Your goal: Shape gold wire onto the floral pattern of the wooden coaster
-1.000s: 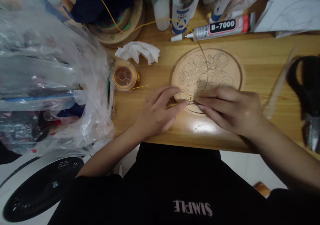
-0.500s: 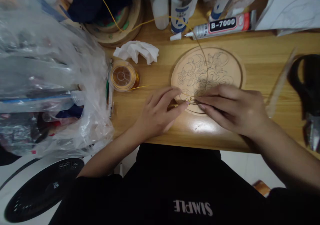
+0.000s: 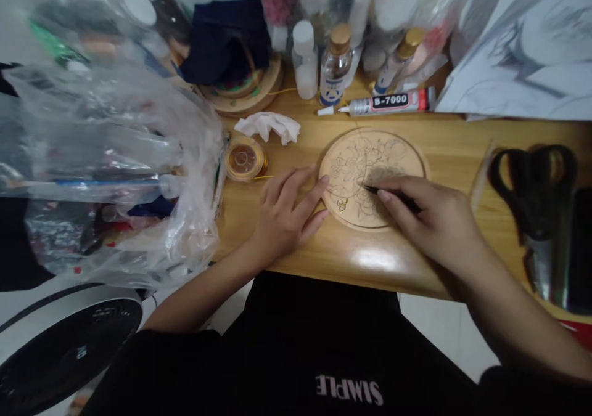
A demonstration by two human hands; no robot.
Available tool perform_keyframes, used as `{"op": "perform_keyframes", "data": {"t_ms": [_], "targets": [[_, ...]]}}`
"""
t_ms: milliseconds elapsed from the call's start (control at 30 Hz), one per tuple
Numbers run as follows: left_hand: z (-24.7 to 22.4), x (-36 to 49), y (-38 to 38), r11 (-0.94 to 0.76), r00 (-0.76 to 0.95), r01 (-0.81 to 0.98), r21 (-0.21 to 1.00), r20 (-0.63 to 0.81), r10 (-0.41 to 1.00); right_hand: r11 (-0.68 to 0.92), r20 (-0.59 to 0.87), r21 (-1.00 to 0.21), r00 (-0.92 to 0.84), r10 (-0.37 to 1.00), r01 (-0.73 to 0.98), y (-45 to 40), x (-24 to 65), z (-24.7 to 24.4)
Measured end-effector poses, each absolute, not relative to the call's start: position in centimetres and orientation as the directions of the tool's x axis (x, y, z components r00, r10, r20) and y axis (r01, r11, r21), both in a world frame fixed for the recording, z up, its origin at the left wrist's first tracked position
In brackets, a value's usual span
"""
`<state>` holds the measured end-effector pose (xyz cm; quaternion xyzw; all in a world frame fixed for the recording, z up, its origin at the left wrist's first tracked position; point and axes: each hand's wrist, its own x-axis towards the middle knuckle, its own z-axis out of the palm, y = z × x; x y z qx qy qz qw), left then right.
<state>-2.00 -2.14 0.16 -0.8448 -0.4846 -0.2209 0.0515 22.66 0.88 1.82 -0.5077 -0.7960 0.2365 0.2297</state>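
Observation:
A round tan board [image 3: 370,220] with flower outlines drawn on it lies on the wooden table. My left hand [image 3: 287,209] rests at its left edge, fingers spread and fingertips touching the rim. In my right hand [image 3: 423,216] are slim black tweezers [image 3: 370,188], pinched between thumb and fingers, with the tip over the middle of the board. A small looped piece of gold wire [image 3: 341,204] sits on the board's lower left part. The right side of the drawing is partly hidden by my right hand and its shadow.
Left of the board stand a spool of gold thread [image 3: 243,158] and a crumpled tissue [image 3: 269,126]. Behind it lie a B-7000 glue tube [image 3: 391,103] and small bottles [image 3: 336,65]. Black-handled scissors [image 3: 531,182] lie right; plastic bags [image 3: 176,175] crowd the left.
My hands have moved apart: the left has drawn back to the board's edge, and the right has shifted off the gold wire piece, now uncovered. The long gold strand crossing above has dropped. The view has tilted up.

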Motion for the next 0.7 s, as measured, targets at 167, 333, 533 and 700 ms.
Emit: {"op": "perform_keyframes", "data": {"t_ms": [167, 333, 533, 700], "targets": [[1.2, -1.8, -2.5, -0.545, 0.461, 0.826, 0.142, 0.384, 0.8, 0.104, -0.107, -0.757, -0.28, 0.954, 0.645, 0.1, 22.7, 2.1], [2.7, -1.7, -3.4, -0.511, 0.427, 0.81, 0.289, 0.306, 0.85, -0.226, -0.315, -0.904, -0.207, 0.926, 0.364, -3.0, 22.0, 2.0], [2.5, -2.0, -6.3, -0.475, 0.295, 0.795, 0.376, 0.446, 0.845, -0.259, -0.273, -0.955, -0.085, 0.958, 0.141, -7.7, 19.1, 1.2], [1.3, -1.2, -9.3, -0.413, 0.227, 0.805, 0.427, 0.42, 0.878, -0.256, -0.256, -0.966, -0.002, 0.967, -0.026, -9.6, 16.3, 1.0]]}}
